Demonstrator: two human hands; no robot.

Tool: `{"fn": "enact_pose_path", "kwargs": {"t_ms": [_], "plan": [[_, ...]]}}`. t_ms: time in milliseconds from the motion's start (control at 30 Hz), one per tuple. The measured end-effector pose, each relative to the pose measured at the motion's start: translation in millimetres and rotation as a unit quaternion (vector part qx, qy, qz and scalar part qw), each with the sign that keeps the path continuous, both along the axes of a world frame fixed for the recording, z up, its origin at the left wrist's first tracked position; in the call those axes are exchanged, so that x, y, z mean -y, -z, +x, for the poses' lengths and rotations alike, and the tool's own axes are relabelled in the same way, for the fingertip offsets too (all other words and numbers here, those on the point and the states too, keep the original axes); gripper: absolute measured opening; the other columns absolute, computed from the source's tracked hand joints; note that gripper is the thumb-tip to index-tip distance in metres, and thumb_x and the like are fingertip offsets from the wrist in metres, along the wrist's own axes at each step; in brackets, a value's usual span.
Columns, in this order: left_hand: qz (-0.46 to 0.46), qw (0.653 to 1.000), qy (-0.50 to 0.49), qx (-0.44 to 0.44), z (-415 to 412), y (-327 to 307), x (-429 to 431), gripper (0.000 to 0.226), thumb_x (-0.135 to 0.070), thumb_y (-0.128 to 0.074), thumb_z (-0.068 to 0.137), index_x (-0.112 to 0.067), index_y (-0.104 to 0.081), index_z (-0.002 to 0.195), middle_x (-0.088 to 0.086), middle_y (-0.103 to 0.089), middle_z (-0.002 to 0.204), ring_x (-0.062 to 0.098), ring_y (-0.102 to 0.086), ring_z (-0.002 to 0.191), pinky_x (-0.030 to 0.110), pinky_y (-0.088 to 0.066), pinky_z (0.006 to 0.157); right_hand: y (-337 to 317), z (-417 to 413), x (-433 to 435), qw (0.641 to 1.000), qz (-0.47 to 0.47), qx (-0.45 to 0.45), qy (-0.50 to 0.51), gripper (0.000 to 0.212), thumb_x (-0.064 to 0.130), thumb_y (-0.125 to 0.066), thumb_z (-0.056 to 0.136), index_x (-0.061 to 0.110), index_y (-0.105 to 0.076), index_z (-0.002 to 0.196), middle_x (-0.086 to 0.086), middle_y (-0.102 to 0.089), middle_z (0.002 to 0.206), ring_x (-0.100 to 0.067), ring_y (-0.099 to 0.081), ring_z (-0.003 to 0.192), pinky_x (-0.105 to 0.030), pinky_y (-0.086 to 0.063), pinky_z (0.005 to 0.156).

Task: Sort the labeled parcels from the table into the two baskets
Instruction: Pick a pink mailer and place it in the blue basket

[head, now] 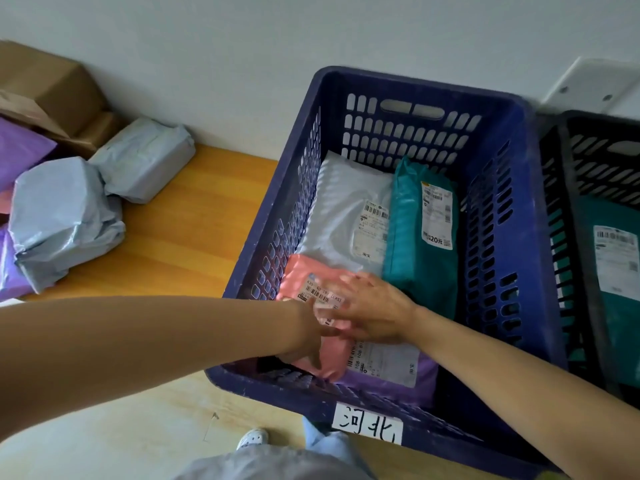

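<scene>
A pink labeled parcel (301, 275) lies in the near left corner of the blue basket (512, 237). My left hand (311, 337) reaches over the rim and holds its near end, thumb on top. My right hand (374, 306) lies flat on the pink parcel with fingers spread. Under it sits a purple parcel (391, 379). Further in lie a white parcel (346, 209) and a teal parcel (419, 244), labels up. A black basket (588, 161) to the right holds another teal parcel (620, 292).
On the wooden table (194, 220) at left lie two grey-blue parcels (62, 216), purple parcels (17, 147) and a cardboard box (52, 84). A white label with handwriting (367, 424) marks the blue basket's front. My shoe (252, 438) shows on the floor below.
</scene>
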State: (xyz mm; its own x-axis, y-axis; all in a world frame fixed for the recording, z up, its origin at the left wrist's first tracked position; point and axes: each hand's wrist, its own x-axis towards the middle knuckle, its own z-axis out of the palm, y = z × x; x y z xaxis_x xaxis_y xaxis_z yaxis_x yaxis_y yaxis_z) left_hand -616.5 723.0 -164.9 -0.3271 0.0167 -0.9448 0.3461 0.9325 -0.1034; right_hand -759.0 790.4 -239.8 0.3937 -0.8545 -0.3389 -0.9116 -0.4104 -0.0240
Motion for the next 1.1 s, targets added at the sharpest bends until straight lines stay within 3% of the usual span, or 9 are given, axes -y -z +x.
{"fn": "enact_pose_path", "kwargs": {"t_ms": [167, 233, 300, 333, 500, 700, 867, 1000, 1100], "plan": [[-0.003, 0.997, -0.068, -0.031, -6, -2, 17, 0.069, -0.021, -0.051, 0.098, -0.052, -0.013, 0.146, -0.008, 0.022, 0.158, 0.045, -0.018, 0.141, 0.045, -0.046, 0.094, 8, -11, 18, 0.998, 0.040, 0.036, 0.022, 0.066, 0.063, -0.035, 0.093, 0.049, -0.001, 0.148, -0.002, 0.029, 0.154, -0.032, 0.015, 0.146, -0.046, 0.010, 0.118], [0.004, 0.994, -0.101, -0.030, -4, 0, 22, 0.070, -0.019, -0.053, 0.096, -0.053, -0.016, 0.146, -0.008, 0.019, 0.159, 0.042, -0.029, 0.138, 0.038, -0.047, 0.085, 15, -10, 19, 0.996, 0.053, 0.064, 0.035, 0.068, 0.064, -0.038, 0.092, 0.051, 0.000, 0.147, 0.001, 0.030, 0.154, -0.030, 0.016, 0.146, -0.050, 0.006, 0.118], [0.017, 0.994, -0.105, -0.007, -3, 2, 21, 0.073, -0.020, -0.055, 0.095, -0.052, -0.014, 0.147, -0.007, 0.018, 0.159, 0.040, -0.025, 0.140, 0.035, -0.046, 0.082, 23, -6, 18, 0.995, 0.069, 0.070, 0.033, 0.069, 0.065, -0.036, 0.091, 0.054, 0.005, 0.146, 0.000, 0.029, 0.156, -0.029, 0.017, 0.146, -0.056, -0.004, 0.118], [0.017, 0.994, -0.103, 0.008, -2, 5, 19, 0.076, -0.020, -0.056, 0.095, -0.051, -0.012, 0.147, -0.007, 0.019, 0.159, 0.039, -0.019, 0.143, 0.038, -0.046, 0.088, 26, -4, 17, 0.995, 0.069, 0.069, 0.025, 0.070, 0.067, -0.034, 0.090, 0.055, 0.009, 0.144, -0.001, 0.028, 0.156, -0.030, 0.018, 0.145, -0.056, -0.004, 0.118], [0.010, 0.993, -0.108, 0.039, 0, 14, 14, 0.075, -0.030, -0.056, 0.095, -0.050, -0.006, 0.147, -0.003, 0.017, 0.160, 0.042, -0.011, 0.144, 0.051, -0.032, 0.107, 40, 2, 8, 0.998, 0.033, 0.045, -0.003, 0.066, 0.070, -0.020, 0.092, 0.051, 0.018, 0.143, -0.007, 0.028, 0.156, -0.030, 0.028, 0.142, -0.053, 0.006, 0.119], [-0.003, 0.998, -0.042, 0.045, 1, 30, 15, 0.070, -0.040, -0.050, 0.097, -0.054, -0.002, 0.146, -0.007, 0.024, 0.157, 0.043, -0.010, 0.144, 0.060, -0.024, 0.112, 48, 4, 11, 1.000, 0.010, 0.020, -0.018, 0.064, 0.070, -0.015, 0.092, 0.050, 0.017, 0.144, -0.010, 0.026, 0.156, -0.033, 0.030, 0.140, -0.049, 0.009, 0.119], [0.005, 0.999, -0.035, 0.015, 10, 41, 16, 0.065, -0.037, -0.046, 0.100, -0.056, -0.002, 0.145, -0.009, 0.026, 0.156, 0.042, -0.012, 0.144, 0.058, -0.030, 0.111, 48, 3, 12, 1.000, 0.013, 0.006, -0.024, 0.066, 0.071, -0.014, 0.091, 0.048, 0.016, 0.145, -0.008, 0.026, 0.156, -0.033, 0.027, 0.142, -0.049, 0.009, 0.119], [0.001, 0.998, -0.060, -0.004, 5, 31, 13, 0.073, -0.037, -0.051, 0.097, -0.055, 0.001, 0.145, -0.009, 0.026, 0.156, 0.043, -0.005, 0.145, 0.065, -0.019, 0.111, 33, -9, 11, 0.999, 0.005, -0.010, -0.036, 0.066, 0.065, -0.016, 0.095, 0.041, 0.014, 0.148, -0.003, 0.023, 0.155, -0.031, 0.019, 0.145, -0.047, 0.011, 0.118], [0.005, 0.993, -0.112, -0.029, 0, 15, 10, 0.080, -0.028, -0.057, 0.095, -0.054, -0.001, 0.146, -0.008, 0.017, 0.159, 0.042, -0.009, 0.145, 0.065, -0.021, 0.110, 4, -23, 7, 1.000, -0.006, 0.012, -0.012, 0.063, 0.062, -0.017, 0.093, 0.040, -0.010, 0.151, -0.005, 0.000, 0.160, -0.031, -0.005, 0.148, -0.050, -0.002, 0.118]]}}
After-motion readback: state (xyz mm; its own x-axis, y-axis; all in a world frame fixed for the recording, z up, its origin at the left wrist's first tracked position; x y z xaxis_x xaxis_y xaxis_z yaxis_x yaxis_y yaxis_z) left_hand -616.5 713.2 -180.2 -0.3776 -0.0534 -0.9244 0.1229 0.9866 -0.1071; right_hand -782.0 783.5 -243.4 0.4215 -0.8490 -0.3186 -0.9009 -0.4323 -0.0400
